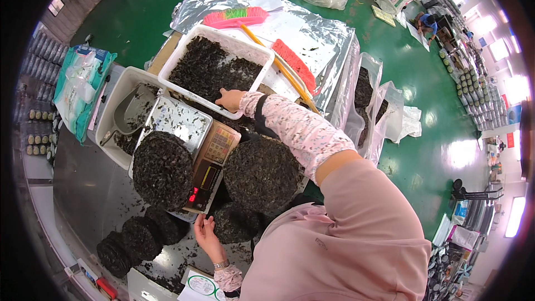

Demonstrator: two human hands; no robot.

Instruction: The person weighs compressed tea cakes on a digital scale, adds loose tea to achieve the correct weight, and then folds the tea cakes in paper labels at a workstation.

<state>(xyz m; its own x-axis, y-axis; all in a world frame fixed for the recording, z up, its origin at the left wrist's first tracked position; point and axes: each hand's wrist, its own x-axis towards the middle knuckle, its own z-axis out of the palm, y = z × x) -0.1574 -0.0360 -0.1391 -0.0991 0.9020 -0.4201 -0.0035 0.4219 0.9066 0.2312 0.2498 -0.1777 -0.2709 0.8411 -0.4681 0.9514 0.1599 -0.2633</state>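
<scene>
My right hand (230, 99) reaches over the near rim of a white plastic tub (167, 80) that holds loose dark dried seaweed (205, 65). Its fingers are bent downward, and whether they hold any flakes is hidden. My left hand (207, 236) is beside the lower edge of a digital scale (209, 171), fingers loosely curled and apart, with nothing visible in them. On the scale's steel pan (177, 117) rests a round cake of dried seaweed (163, 171). Another large cake (261, 173) stands close before my body, right of the scale. The scale's display is lit red.
A second white bin (125, 76) with a grey scoop (127, 110) stands left of the scale. Several smaller seaweed cakes (140, 238) lie lower left. Two brushes, one pink (238, 17) and one red (294, 65), lie on foil sheeting (334, 42). A person (427, 25) crouches far right.
</scene>
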